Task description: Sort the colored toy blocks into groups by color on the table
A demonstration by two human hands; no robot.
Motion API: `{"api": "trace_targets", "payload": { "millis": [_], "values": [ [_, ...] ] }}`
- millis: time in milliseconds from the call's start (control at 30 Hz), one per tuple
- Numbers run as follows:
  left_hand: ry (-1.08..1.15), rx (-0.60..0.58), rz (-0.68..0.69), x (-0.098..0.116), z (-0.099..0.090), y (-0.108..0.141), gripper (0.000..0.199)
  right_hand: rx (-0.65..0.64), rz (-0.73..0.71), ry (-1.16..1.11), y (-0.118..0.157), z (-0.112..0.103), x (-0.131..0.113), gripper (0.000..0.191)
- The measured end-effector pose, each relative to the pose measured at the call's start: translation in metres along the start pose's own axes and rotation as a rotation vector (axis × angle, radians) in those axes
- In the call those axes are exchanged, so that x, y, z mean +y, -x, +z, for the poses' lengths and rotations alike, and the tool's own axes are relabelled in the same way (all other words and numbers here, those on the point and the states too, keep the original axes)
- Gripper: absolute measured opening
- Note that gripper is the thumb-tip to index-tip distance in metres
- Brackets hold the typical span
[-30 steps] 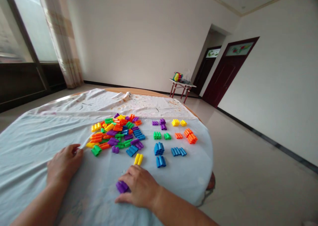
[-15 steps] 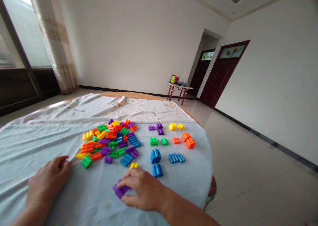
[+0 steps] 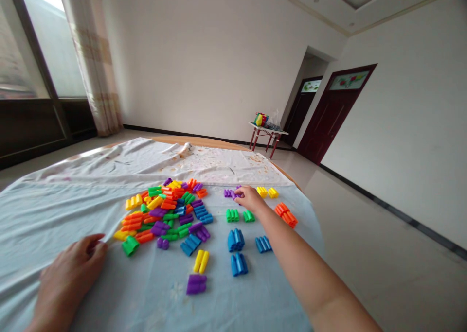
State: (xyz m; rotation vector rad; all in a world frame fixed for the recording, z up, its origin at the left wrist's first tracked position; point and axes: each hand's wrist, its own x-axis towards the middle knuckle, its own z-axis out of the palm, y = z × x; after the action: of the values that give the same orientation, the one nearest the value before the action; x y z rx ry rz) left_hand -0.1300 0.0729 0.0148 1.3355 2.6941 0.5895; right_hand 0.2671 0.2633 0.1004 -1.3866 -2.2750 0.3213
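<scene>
My right hand point(image 3: 251, 199) reaches across the cloth, its fingertips closed on a purple tube block point(image 3: 233, 194) in the small purple group. Part of that group is hidden behind the fingers. My left hand point(image 3: 75, 269) rests on the cloth at the left, fingers loosely bent and apart, holding nothing. Nearest to it is a green tube block point(image 3: 130, 246) at the edge of a mixed pile of coloured blocks point(image 3: 157, 213). In front lie a purple ridged block point(image 3: 196, 284) and a yellow block point(image 3: 201, 261), both untouched.
Sorted near my right arm are green blocks point(image 3: 232, 215), blue blocks point(image 3: 236, 240), yellow blocks point(image 3: 273, 193) and orange blocks point(image 3: 286, 215). A pale cloth point(image 3: 146, 298) covers the round table. Farther back stands a small table point(image 3: 270, 129) bearing bags.
My right hand has left the purple block in front, which now lies flat, and moved forward to the far purple group. My left hand has stayed put. The view has shifted slightly.
</scene>
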Motion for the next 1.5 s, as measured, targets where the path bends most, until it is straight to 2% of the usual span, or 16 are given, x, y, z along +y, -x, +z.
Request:
{"api": "trace_targets", "payload": {
  "millis": [267,600,900,1067,1200,1333,1500],
  "values": [
    [0.006,-0.038,0.01,0.011,-0.013,0.01,0.059,-0.049,0.035,0.115,-0.031,0.037,0.007,0.021],
    [0.044,-0.042,0.007,0.013,-0.014,0.012,0.054,-0.046,0.103,0.235,-0.058,0.053,0.004,0.018],
    [0.052,-0.019,-0.005,0.014,-0.013,0.013,0.054,-0.124,0.003,0.294,-0.067,0.066,-0.012,0.019],
    [0.065,-0.029,0.0,0.014,-0.013,0.015,0.053,-0.129,0.028,0.347,-0.068,0.073,-0.014,0.016],
    [0.069,-0.044,-0.012,0.014,-0.015,0.017,0.053,-0.113,0.047,0.357,-0.065,0.072,-0.014,0.017],
    [0.073,-0.065,-0.029,0.018,-0.018,0.017,0.052,-0.08,0.027,0.309,-0.068,0.06,-0.022,0.023],
    [0.082,-0.055,-0.021,0.025,-0.023,0.019,0.05,-0.107,-0.1,0.182,-0.06,0.037,-0.051,0.026]
  ]
}}
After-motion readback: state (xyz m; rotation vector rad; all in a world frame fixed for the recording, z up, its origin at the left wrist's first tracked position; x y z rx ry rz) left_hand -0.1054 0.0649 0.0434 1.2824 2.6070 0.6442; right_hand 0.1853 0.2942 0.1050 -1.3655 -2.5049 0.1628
